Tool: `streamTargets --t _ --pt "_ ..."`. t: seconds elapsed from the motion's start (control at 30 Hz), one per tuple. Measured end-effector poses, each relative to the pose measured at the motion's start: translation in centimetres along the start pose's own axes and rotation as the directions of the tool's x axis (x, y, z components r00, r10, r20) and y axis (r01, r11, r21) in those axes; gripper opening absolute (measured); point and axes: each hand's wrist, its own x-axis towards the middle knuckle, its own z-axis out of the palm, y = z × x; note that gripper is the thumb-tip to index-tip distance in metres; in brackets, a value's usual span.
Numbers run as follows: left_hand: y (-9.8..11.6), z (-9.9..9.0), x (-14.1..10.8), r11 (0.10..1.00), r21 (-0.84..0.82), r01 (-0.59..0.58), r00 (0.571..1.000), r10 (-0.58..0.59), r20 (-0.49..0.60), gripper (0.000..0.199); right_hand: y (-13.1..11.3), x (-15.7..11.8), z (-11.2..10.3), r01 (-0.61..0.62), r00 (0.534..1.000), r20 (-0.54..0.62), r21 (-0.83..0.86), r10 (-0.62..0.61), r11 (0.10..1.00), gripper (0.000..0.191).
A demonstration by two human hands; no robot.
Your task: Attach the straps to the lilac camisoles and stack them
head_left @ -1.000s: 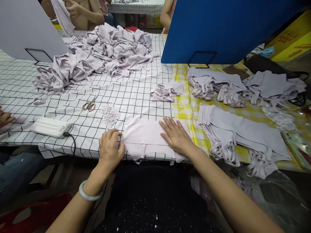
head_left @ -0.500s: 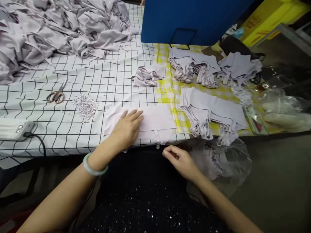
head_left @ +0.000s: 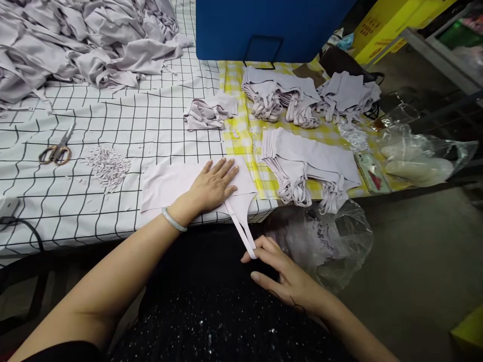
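Observation:
A pale lilac camisole point(head_left: 171, 183) lies flat along the table's front edge. My left hand point(head_left: 213, 186) presses on it with the fingers spread, holding nothing. One shoulder strap point(head_left: 241, 232) stretches off the edge toward me in a narrow loop. My right hand point(head_left: 277, 269) has its forefinger hooked through the end of that loop and pulls it taut; the thumb stands apart from the finger. To the right lies a neat stack of camisoles point(head_left: 315, 156), straps hanging at the front. A crumpled camisole point(head_left: 207, 114) sits behind the flat one.
Scissors point(head_left: 56, 151) and a heap of small fabric scraps point(head_left: 107, 166) lie at left. A large garment pile point(head_left: 86, 45) fills the back left. More stacked camisoles point(head_left: 281, 90) stand before a blue board point(head_left: 264, 25). A phone point(head_left: 373, 173) and a plastic bag point(head_left: 418, 158) are at right.
My left hand has slid right across the camisole and its fingers have spread. My right hand has hooked a strap and drawn it out over the edge. The view has shifted slightly right.

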Motion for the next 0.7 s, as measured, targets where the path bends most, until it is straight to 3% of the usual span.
streamTargets --t 0.17,0.37,0.53,0.63,0.7 --pt "-0.1 0.2 0.3 1.0 -0.013 0.004 1.0 -0.004 -0.006 0.059 -0.6 -0.5 -0.6 0.019 0.999 0.025 0.006 -0.019 1.0 0.028" --pt "0.1 0.0 0.3 1.0 -0.023 0.01 1.0 -0.009 0.023 0.06 0.8 0.3 0.0 -0.001 0.999 0.035 0.035 -0.001 0.999 0.03" --pt "-1.4 -1.3 0.5 0.973 -0.23 0.009 0.997 0.009 0.076 0.058 2.4 1.2 1.1 -0.041 0.999 0.019 0.091 0.039 0.995 0.033" --pt "-3.7 -2.8 -1.0 0.904 -0.426 0.042 0.995 -0.074 -0.061 0.052 3.2 1.4 1.6 -0.04 0.997 -0.067 0.106 0.048 0.994 0.041" --pt "-5.3 -3.7 -3.1 0.879 -0.467 0.097 0.953 -0.217 -0.21 0.048 3.5 1.7 1.5 -0.058 0.975 -0.208 0.082 0.074 0.995 0.041"
